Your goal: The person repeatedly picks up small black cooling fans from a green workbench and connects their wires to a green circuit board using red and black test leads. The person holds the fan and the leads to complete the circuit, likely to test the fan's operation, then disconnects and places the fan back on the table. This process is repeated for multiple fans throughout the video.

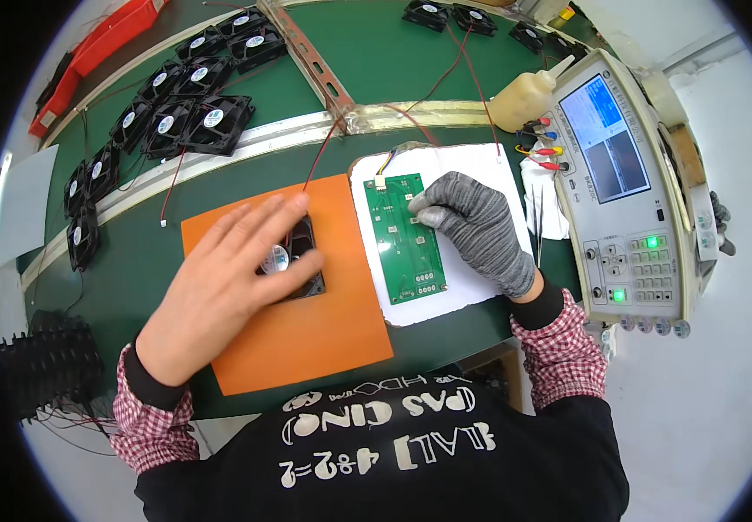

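My bare left hand point(235, 261) lies over a black square cooling fan point(305, 261) on an orange mat point(250, 358). Its fingers are stretched out and the thumb is apart, covering much of the fan. At the right, my right hand point(480, 228), in a grey knit glove, is closed in a pinch over the upper right edge of a green circuit board point(406, 252). What the fingertips hold is hidden. The board lies on a white sheet point(472, 300), with a white plug and coloured wires at its top end. A red wire runs up from the fan.
A bench test instrument point(633, 191) with a lit screen stands at the right. Beside it are tweezers point(540, 222) on white cloth and a cream squeeze bottle point(522, 100). Several black fans point(202, 76) sit beyond a rail at the far left, near a red bin point(102, 48).
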### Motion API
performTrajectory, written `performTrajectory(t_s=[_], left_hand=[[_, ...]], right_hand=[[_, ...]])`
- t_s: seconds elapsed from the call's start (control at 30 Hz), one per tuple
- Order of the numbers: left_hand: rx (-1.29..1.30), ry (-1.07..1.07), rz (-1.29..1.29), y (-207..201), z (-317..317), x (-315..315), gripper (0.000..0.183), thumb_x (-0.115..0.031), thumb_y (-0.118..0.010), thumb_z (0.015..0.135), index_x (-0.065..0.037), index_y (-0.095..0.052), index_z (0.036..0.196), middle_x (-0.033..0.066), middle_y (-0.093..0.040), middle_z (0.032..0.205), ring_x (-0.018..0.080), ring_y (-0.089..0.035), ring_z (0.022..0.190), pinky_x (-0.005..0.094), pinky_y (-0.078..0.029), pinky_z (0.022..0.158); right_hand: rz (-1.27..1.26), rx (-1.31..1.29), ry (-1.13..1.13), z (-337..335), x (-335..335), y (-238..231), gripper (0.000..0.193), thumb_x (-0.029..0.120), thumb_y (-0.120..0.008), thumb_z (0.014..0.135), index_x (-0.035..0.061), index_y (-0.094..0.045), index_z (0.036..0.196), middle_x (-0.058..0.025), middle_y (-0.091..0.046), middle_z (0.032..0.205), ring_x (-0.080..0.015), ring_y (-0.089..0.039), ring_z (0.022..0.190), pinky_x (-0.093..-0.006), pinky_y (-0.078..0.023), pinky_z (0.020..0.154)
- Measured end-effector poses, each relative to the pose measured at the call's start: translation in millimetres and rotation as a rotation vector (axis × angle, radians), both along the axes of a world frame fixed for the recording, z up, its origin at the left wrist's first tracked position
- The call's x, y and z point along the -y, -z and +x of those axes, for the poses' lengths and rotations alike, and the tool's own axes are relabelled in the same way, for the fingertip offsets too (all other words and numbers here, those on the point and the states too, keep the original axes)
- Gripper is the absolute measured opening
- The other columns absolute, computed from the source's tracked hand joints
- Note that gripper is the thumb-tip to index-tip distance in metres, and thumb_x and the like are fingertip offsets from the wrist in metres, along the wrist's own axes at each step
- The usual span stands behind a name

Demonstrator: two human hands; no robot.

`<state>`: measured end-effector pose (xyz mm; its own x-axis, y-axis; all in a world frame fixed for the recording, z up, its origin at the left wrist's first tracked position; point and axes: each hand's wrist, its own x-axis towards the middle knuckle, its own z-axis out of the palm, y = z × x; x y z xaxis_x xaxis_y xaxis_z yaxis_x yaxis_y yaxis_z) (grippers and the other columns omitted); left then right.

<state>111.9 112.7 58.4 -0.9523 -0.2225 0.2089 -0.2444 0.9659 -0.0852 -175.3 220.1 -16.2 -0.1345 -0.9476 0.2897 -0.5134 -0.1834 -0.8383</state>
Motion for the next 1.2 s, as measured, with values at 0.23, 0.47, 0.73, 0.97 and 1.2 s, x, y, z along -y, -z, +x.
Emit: performTrajectory(t_s=[0.23, 0.47, 0.73, 0.97, 1.2], left_hand=[[-0.263, -0.106, 0.425, 13.4, 4.2, 3.3, 0.093, -0.021, -0.086, 0.058, 0.002, -0.042, 0.136, 0.0209, -0.048, 0.132, 0.0386, -0.048, 0.12, 0.0465, -0.039, 0.103], [-0.188, -0.152, 0.303, 42.1, -3.3, -2.4, 0.098, -0.03, -0.089, 0.057, 0.003, -0.042, 0.137, 0.0194, -0.049, 0.122, 0.0381, -0.045, 0.111, 0.0476, -0.038, 0.096], [-0.606, 0.023, -0.24, -19.9, 29.0, -54.9, 0.042, -0.023, -0.07, 0.084, 0.004, -0.057, 0.114, 0.0187, -0.061, 0.101, 0.0341, -0.059, 0.088, 0.0391, -0.049, 0.072], [-0.908, 0.078, 0.407, -13.7, 56.5, -52.6, 0.018, -0.013, -0.066, 0.086, 0.001, -0.057, 0.093, 0.0138, -0.059, 0.079, 0.0286, -0.059, 0.07, 0.031, -0.049, 0.059], [-0.308, 0.469, 2.609, -57.4, 45.7, -35.0, 0.03, -0.013, -0.051, 0.099, 0.011, -0.049, 0.116, 0.0335, -0.063, 0.089, 0.0459, -0.065, 0.084, 0.0592, -0.056, 0.07]], right_hand=[[-0.092, -0.296, 0.058, 6.9, 6.3, 8.1, 0.027, 0.02, -0.084, 0.071, 0.0033, -0.065, 0.08, -0.009, -0.057, 0.083, -0.0254, -0.059, 0.078, -0.0358, -0.05, 0.074], [0.082, -0.1, -0.013, 1.5, 9.9, 8.6, 0.03, 0.022, -0.081, 0.074, 0.0025, -0.059, 0.077, -0.0107, -0.055, 0.084, -0.0289, -0.056, 0.08, -0.0392, -0.048, 0.075], [-0.044, -0.3, -0.084, 4.0, 13.1, 3.6, 0.027, 0.023, -0.076, 0.076, 0.0031, -0.057, 0.079, -0.0114, -0.053, 0.086, -0.0325, -0.054, 0.085, -0.0425, -0.045, 0.08], [-0.159, -0.31, -0.043, -4.9, 8.9, 17.8, 0.028, 0.021, -0.076, 0.075, 0.003, -0.055, 0.077, -0.0132, -0.052, 0.084, -0.0337, -0.052, 0.083, -0.0427, -0.045, 0.08], [-0.142, -0.311, -0.065, -0.2, 11.8, 13.3, 0.028, 0.02, -0.076, 0.075, 0.0029, -0.054, 0.076, -0.0132, -0.051, 0.083, -0.0338, -0.052, 0.081, -0.0432, -0.044, 0.077]])
